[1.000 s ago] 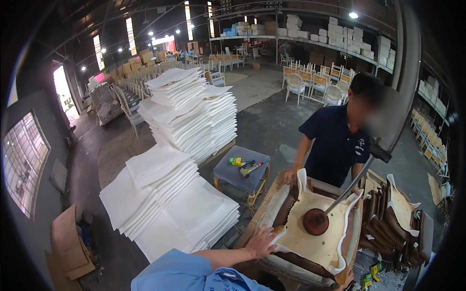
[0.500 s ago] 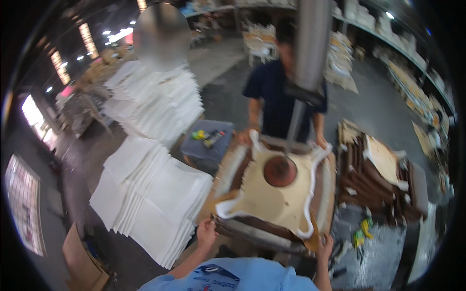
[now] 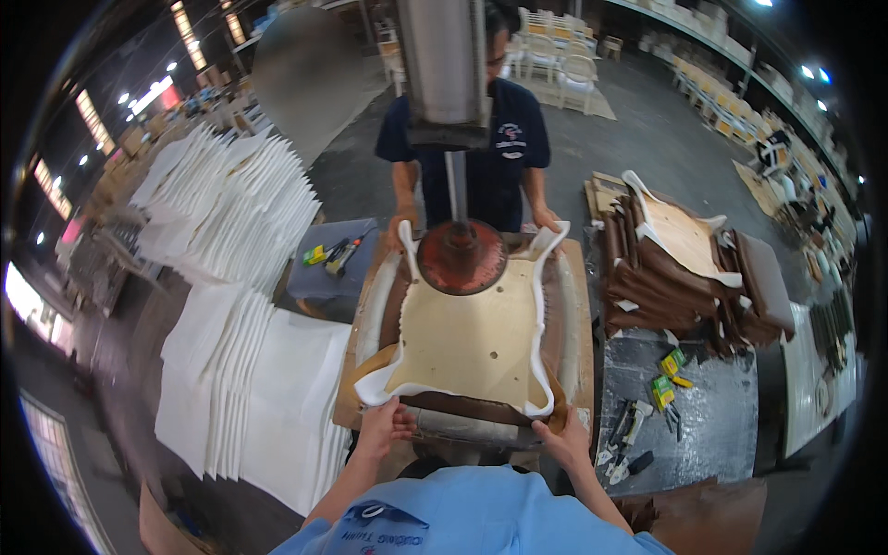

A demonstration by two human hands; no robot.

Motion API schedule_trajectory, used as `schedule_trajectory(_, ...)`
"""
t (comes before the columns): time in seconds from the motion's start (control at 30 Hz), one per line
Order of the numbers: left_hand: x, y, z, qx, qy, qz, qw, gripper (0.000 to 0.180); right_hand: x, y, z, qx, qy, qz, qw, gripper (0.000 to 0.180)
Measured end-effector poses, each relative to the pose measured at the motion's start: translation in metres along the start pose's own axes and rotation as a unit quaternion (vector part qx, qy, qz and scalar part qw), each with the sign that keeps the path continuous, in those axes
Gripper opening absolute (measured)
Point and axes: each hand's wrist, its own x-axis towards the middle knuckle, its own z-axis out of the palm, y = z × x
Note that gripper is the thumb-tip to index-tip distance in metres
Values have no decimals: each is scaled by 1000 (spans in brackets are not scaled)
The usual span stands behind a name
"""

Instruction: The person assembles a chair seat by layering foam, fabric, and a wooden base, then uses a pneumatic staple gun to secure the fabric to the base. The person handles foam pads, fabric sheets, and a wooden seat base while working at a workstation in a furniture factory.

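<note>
A chair seat panel (image 3: 453, 342), pale wood with white padding curling round its edges, lies on brown upholstery in a grey padded frame (image 3: 462, 425). A round red press plate (image 3: 462, 268) on a metal rod sits over the panel's far part. My left hand (image 3: 384, 429) is by the near left corner, fingers apart against the front edge, gripping nothing visible. At the near right corner my right hand (image 3: 566, 438) pinches the brown cover (image 3: 557, 416) beside the white padding. Across from me, a co-worker's hands (image 3: 403, 229) are at the far corners.
Stacked white foam sheets (image 3: 287, 398) stand at left. A grey stool (image 3: 328, 277) carries tools. At right, brown covers (image 3: 647, 287) are piled beside a workbench (image 3: 712, 407) with staplers and yellow-green boxes. The press's thick metal cylinder (image 3: 444, 65) hangs in front of the co-worker.
My view has swung right, shifting the scene leftward. My left hand has gone from gripping the near left edge to open fingers there. My right hand remains at its corner.
</note>
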Motion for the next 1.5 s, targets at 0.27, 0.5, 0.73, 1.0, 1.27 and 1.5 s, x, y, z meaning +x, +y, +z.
schedule_trajectory(0.27,-1,-9,17,104,-32,54,993,29,-10,73,-38,72,118,86,987,42)
schedule_trajectory(0.5,6,1,3,152,-35,29,987,25,18,62,-11,-29,201,62,977,54)
schedule_trajectory(0.73,-1,-1,15,133,-20,66,989,23,87,16,10,-98,139,65,983,74)
schedule_trajectory(1.0,-46,-60,28,69,-21,76,994,22,87,20,21,-152,110,26,982,82)
schedule_trajectory(1.27,-69,-101,36,81,-58,19,995,25,81,16,16,-129,100,-10,987,85)
schedule_trajectory(1.5,-75,-75,1,176,-56,60,981,25,61,13,31,-152,114,14,982,80)
